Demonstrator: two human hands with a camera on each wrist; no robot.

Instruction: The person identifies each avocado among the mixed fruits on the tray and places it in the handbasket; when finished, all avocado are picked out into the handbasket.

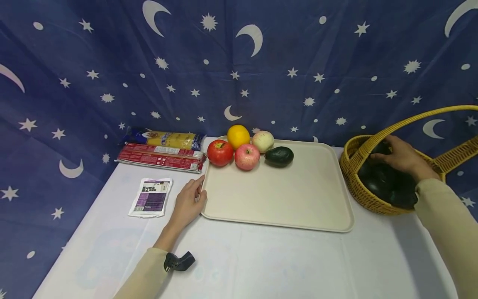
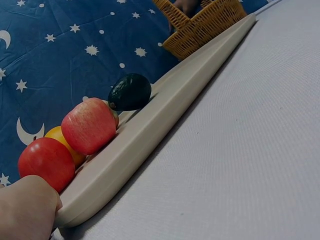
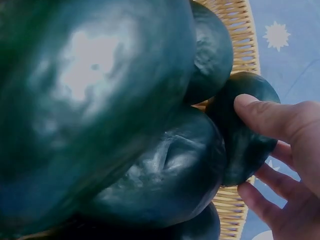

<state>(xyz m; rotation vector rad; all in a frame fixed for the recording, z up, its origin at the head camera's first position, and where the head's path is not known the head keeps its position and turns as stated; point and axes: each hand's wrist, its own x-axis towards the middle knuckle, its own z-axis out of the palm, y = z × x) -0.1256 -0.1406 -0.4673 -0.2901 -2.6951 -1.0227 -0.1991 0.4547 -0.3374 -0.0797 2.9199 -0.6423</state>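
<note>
In the head view my right hand (image 1: 402,157) reaches into a yellow wicker basket (image 1: 352,168) at the right. Up close, the right wrist view shows its thumb and fingers gripping a dark green avocado (image 3: 245,127) near the basket wall. Several more avocados (image 3: 165,170) fill the basket around it. My left hand (image 1: 188,203) rests at the left rim of a beige tray (image 1: 276,195), fingers loosely bent and touching the edge. Toward the tray's back left sit a red tomato (image 1: 220,153), an orange (image 1: 238,137), a pink apple (image 1: 247,157), a pale round fruit (image 1: 263,141) and one avocado (image 1: 279,156).
Left of the tray lie a yellow pasta packet (image 1: 169,139), a long red packet (image 1: 160,157) and a white-and-purple pouch (image 1: 151,198). A blue star-patterned cloth (image 1: 261,95) hangs behind the white table (image 1: 276,265). The basket's tall handle (image 1: 422,114) arches above my right hand.
</note>
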